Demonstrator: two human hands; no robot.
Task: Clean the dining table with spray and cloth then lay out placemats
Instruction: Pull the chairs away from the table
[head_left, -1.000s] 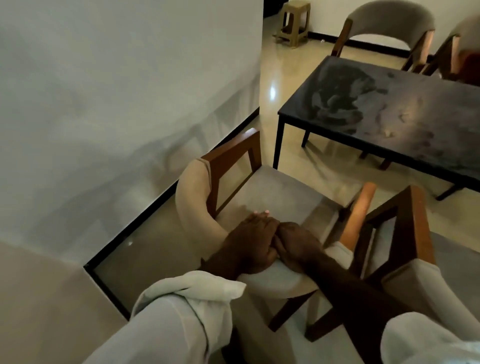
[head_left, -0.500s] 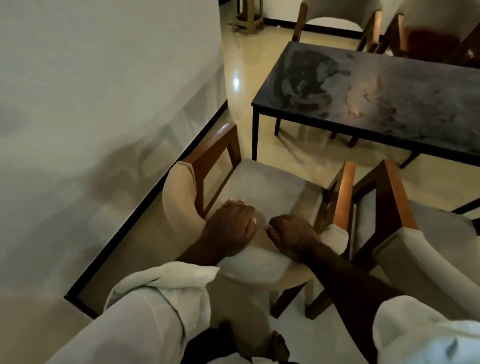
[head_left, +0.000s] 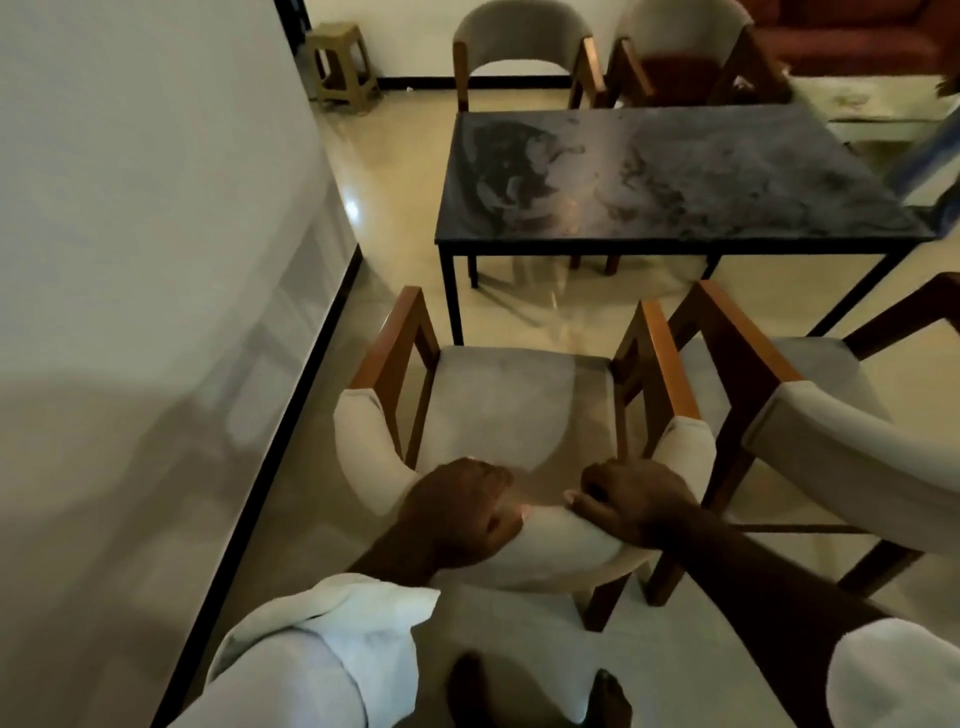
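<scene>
The dark dining table stands ahead of me, its black top smeared with dull grey marks. Between me and it is a chair with a padded cream backrest and brown wooden arms, its seat facing the table. My left hand grips the top of the backrest at its left of centre. My right hand grips the same backrest a little to the right. The two hands are apart. No spray, cloth or placemat is in view.
A second matching chair stands close on the right. Two more chairs sit beyond the table's far side. A white wall with a black skirting runs along the left. A small stool is at the back.
The chair has swung round so that it faces the table squarely. My hands, first touching on the backrest, have spread apart. My view has turned right and takes in the whole table.
</scene>
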